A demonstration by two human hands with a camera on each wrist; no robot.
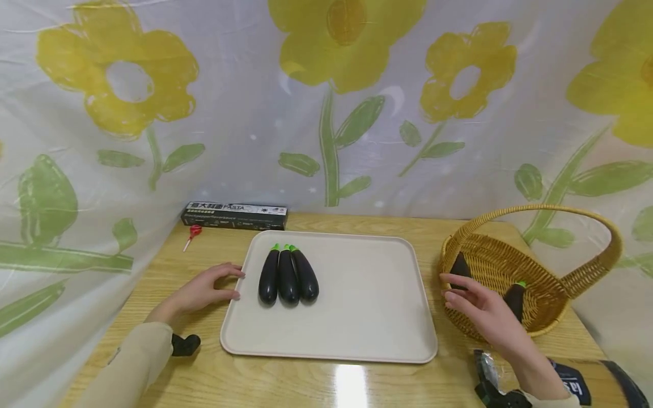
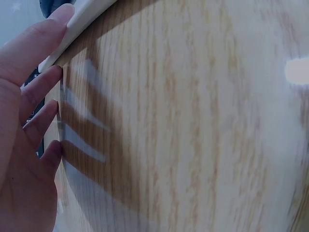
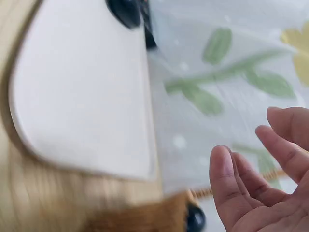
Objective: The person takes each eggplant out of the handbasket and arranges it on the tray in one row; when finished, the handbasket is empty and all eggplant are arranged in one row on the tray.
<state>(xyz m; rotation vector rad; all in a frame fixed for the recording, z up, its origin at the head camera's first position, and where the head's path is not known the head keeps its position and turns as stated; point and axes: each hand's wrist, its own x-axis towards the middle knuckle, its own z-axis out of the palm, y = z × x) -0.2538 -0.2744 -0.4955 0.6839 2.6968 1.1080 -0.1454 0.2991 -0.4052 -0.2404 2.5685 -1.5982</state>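
Observation:
Three dark eggplants (image 1: pixel 288 277) with green stems lie side by side on the left part of a white tray (image 1: pixel 372 300). My left hand (image 1: pixel 204 290) is at the tray's left edge, thumb and fingers spread, holding nothing. My right hand (image 1: pixel 487 317) hovers over the left side of a wicker basket (image 1: pixel 490 255), its fingers loosely bent and apart with nothing between them, as the right wrist view also shows. Inside the basket are two eggplants: one (image 1: pixel 515 300) beside the right hand, another (image 1: pixel 461 265) at the left wall, partly hidden by handle and fingers.
A black pasta box (image 1: pixel 234 216) lies behind the tray at the back left, with a red lollipop (image 1: pixel 195 230) before it. The basket's tall handle (image 1: pixel 551 208) arches above its rim. A brown and black package (image 1: pixel 599 382) lies under the right forearm. Flowered cloth hangs behind the table.

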